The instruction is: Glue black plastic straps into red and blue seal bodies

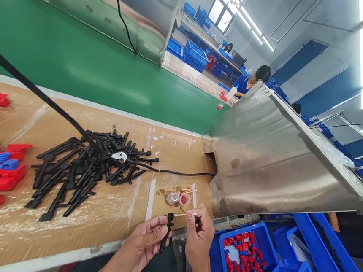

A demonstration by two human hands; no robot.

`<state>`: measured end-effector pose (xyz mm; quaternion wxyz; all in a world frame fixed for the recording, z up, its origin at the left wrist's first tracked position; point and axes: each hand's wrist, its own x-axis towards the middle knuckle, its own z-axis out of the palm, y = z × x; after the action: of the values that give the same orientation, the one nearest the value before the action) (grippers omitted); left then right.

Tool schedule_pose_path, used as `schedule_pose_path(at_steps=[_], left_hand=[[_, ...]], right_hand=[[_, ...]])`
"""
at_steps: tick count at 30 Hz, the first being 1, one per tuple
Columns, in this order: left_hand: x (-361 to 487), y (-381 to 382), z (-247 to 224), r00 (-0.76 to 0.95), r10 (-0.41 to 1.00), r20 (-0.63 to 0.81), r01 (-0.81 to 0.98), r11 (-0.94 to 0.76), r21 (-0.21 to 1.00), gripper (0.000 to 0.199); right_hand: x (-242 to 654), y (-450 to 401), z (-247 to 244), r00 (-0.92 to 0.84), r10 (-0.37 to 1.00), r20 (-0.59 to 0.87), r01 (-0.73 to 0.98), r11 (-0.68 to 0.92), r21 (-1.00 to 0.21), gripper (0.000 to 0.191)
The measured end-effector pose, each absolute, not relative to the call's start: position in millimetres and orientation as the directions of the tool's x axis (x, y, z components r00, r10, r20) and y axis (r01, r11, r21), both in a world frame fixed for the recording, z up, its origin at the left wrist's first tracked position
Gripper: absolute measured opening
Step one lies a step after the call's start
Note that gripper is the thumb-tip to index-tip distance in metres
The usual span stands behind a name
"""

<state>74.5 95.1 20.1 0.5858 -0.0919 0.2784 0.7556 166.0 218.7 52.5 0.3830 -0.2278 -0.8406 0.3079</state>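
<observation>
Swab application to black plastic part
Left hand [148, 236] grips the black part [166, 234] steady; right hand [199, 232] pinches the cotton swab [184, 214] against its tip

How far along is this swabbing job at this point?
Done: red-and-blue pieces fill a blue bin, apparently finished. In hand: left hand holds one black part; right hand puts a cotton swab to its top. Left: a large pile of black parts on the cardboard.
</observation>
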Motion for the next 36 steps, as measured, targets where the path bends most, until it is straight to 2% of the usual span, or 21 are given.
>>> schedule_pose_path(at_steps=[8, 13, 15, 17, 21, 23, 26, 33, 36], left_hand=[[71, 91, 19, -0.288, 0.861, -0.419, -0.929, -0.145, 0.340, 0.046], [67, 90, 16, -0.270, 0.881, -0.388, -0.928, -0.131, 0.348, 0.048], [68, 90, 15, -0.269, 0.878, -0.395, -0.931, -0.131, 0.342, 0.049], [70, 90, 13, -0.272, 0.872, -0.407, -0.933, -0.135, 0.334, 0.050], [76, 93, 4, -0.295, 0.850, -0.436, -0.934, -0.161, 0.320, 0.048], [78, 95, 0, -0.302, 0.840, -0.451, -0.935, -0.168, 0.314, 0.051], [79, 95, -1, -0.301, 0.840, -0.451, -0.937, -0.173, 0.304, 0.053], [72, 91, 19, -0.276, 0.871, -0.406, -0.947, -0.176, 0.267, 0.048], [70, 89, 21, -0.270, 0.869, -0.415, -0.952, -0.177, 0.249, 0.048]], right_hand=[[164, 218, 56, -0.681, 0.482, 0.552, 0.145, 0.827, -0.543, 0.027], [174, 217, 55, -0.744, 0.334, 0.578, 0.091, 0.909, -0.407, 0.023], [176, 217, 55, -0.755, 0.320, 0.573, 0.067, 0.906, -0.417, 0.021], [176, 217, 55, -0.743, 0.362, 0.563, 0.058, 0.873, -0.484, 0.020], [174, 221, 50, -0.615, 0.573, 0.541, 0.128, 0.750, -0.649, 0.025], [175, 226, 46, -0.543, 0.648, 0.533, 0.169, 0.707, -0.687, 0.028], [174, 238, 39, -0.521, 0.668, 0.532, 0.213, 0.705, -0.676, 0.025], [162, 260, 25, -0.613, 0.598, 0.517, 0.255, 0.769, -0.586, 0.020], [167, 263, 28, -0.551, 0.660, 0.511, 0.314, 0.731, -0.605, 0.034]])
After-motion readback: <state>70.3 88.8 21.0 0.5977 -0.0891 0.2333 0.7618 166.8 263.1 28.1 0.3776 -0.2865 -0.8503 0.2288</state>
